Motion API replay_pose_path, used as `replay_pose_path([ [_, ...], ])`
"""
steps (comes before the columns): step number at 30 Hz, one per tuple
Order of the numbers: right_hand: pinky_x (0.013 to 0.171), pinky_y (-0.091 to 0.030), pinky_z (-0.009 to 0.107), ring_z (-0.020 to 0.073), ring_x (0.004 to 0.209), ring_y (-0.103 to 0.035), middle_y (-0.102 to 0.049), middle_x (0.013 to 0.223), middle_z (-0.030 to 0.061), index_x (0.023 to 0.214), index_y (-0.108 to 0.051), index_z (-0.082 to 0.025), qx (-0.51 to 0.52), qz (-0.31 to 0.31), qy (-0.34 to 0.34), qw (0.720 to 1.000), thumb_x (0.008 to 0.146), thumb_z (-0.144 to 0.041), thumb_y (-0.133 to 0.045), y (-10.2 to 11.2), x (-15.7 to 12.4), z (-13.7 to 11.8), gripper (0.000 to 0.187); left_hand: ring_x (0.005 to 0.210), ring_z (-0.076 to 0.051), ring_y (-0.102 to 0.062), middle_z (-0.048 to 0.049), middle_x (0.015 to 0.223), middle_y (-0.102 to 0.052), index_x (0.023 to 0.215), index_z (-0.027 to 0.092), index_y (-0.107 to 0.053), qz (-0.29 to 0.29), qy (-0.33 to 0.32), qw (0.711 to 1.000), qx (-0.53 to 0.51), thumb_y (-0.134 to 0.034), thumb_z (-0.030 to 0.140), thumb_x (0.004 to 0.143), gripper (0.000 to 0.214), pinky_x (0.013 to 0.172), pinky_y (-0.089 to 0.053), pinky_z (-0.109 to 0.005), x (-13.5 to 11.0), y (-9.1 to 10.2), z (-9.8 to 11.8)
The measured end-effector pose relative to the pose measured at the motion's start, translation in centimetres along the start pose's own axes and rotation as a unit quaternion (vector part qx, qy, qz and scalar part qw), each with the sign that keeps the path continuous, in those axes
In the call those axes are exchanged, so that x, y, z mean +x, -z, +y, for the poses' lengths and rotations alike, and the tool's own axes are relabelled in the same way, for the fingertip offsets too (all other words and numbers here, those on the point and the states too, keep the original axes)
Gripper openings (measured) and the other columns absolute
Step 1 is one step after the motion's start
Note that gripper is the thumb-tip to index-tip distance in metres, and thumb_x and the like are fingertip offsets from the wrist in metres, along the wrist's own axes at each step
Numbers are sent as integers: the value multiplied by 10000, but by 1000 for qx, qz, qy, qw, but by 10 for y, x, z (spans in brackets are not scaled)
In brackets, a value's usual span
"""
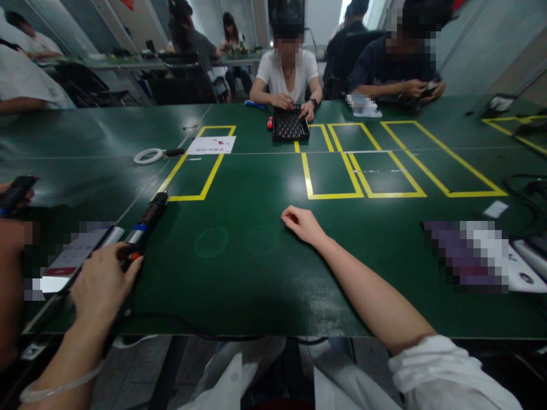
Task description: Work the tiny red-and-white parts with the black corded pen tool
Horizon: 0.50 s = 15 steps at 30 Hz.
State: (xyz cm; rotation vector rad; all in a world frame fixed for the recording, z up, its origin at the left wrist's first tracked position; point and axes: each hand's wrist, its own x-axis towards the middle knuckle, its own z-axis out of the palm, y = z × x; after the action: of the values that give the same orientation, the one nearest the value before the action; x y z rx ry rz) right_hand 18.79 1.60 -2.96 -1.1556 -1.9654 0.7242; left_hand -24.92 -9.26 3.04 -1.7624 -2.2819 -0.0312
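My left hand [102, 282] rests at the near left edge of the green table [256, 273], its fingers curled over the red-tipped end of a black electric screwdriver [145, 225] that lies pointing away from me. A phone [74, 259] lies just left of that hand. My right hand [301, 223] lies on bare green table near the middle, fingers loosely curled with nothing in them. The forearm stretches back to a rolled white sleeve [444, 370].
Yellow tape rectangles [363, 171] mark the table. A black tray [290, 126] sits in front of a person in white across from me. A white ring with a cable [149, 155] and a paper card [211, 144] lie far left. Booklets [525, 267] lie at right.
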Motion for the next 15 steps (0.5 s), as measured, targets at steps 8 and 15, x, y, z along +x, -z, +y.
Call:
replay_pose_path([
  [8, 615, -371, 228, 120, 622, -533, -626, 716, -3, 847, -624, -181, -2, 0, 2, 1000, 884, -246, -533, 0, 0, -1, 118, 960, -292, -628, -110, 1190, -645, 1174, 197, -541, -30, 36, 997, 58, -191, 503, 945, 518, 709, -473, -355, 0, 4, 5],
  [15, 616, -374, 227, 122, 628, -540, -632, 720, 0, 853, -629, -182, 1, -1, -2, 1000, 885, -248, -538, 0, 0, -2, 116, 1031, -303, -606, -104, 1203, -643, 1133, 190, -573, 36, 8, 998, 55, -210, 476, 953, 495, 794, -466, -378, 3, 22, 33],
])
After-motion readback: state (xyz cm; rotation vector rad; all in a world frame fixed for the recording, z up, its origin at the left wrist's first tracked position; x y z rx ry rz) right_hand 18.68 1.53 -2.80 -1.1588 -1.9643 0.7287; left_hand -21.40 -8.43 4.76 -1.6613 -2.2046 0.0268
